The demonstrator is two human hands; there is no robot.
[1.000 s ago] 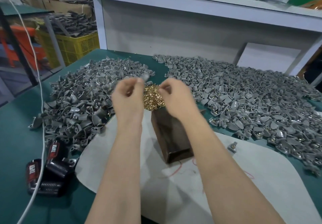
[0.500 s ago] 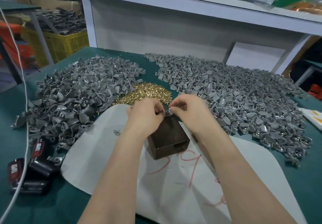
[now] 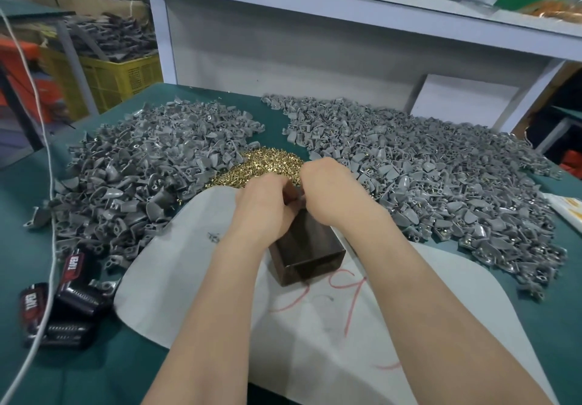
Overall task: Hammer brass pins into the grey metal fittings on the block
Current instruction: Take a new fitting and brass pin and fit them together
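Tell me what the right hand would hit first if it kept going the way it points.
The left hand, almost at once: the right hand points left and away over the block, and the two seem to touch there. Anything held between them is hidden.

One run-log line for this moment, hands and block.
left hand + right hand: pinching small grey piece, mostly hidden, atop block | brass pins: heap behind hands | grey fittings: heaps either side

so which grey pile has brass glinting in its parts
The right pile, right of the block: brass specks show among its fittings, mostly along its near edge. The left pile looks almost all grey.
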